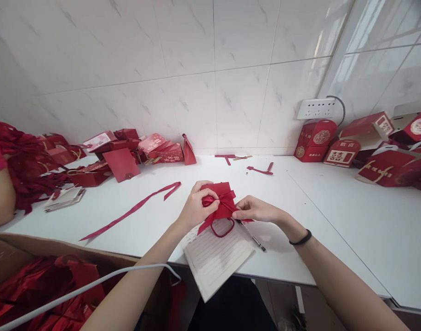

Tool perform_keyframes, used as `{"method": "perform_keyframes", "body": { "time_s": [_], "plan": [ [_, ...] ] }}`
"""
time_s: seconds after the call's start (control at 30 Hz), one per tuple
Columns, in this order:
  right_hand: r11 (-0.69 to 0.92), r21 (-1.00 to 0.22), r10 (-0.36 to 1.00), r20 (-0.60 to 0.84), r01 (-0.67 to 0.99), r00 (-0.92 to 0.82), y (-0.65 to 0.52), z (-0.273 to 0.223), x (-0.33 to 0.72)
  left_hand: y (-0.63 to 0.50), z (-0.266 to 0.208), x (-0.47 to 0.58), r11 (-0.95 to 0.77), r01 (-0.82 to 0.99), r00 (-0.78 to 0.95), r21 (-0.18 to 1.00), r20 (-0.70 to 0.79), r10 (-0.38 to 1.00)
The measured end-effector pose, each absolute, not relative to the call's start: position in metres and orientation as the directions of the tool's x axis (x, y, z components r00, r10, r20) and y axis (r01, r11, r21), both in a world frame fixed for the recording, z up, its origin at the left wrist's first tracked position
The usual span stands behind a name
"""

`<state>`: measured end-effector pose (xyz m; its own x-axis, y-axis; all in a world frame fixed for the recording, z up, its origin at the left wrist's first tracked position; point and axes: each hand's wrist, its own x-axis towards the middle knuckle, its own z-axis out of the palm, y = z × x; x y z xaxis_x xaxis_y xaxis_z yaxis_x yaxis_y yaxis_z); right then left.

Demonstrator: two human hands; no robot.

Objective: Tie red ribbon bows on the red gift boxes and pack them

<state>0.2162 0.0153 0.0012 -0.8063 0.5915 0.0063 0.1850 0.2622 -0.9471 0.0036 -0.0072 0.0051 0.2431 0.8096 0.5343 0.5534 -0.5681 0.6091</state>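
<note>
One long, smooth white table (293, 197) bears the work, and a cream paper pad with ruled lines (220, 264) juts past its front edge. Above the pad's far end, between the two hands, is a small red card box (222, 187), its twisted dark-red cord handle (223, 236) looping towards the person. A slim, clear-barrelled pen (253, 236) lies slantwise just beside the pad.

Across the box, a glossy red satin ribbon (227, 197) is gathered into a bow. To shape it neatly, I would keep the knot pinned flat, draw loop and tail outward by turns, and avoid crushing the card.

The left hand (196, 207) is curled round the box's left side, thumb and forefinger pinched together on the bow. The right hand (254, 209) is nearly closed at the right edge, thumb and forefinger apparently nipping the ribbon's tail.
</note>
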Motion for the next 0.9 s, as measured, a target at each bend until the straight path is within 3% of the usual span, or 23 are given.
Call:
{"method": "perform_keyframes", "body": {
  "time_s": [0.9],
  "plan": [
    [0.225, -0.928, 0.523, -0.142, 0.297, -0.84, 0.02, 0.003, 0.227, -0.005, 0.006, 0.002, -0.587, 0.55, 0.28, 0.594, 0.531, 0.8]
  ]
}}
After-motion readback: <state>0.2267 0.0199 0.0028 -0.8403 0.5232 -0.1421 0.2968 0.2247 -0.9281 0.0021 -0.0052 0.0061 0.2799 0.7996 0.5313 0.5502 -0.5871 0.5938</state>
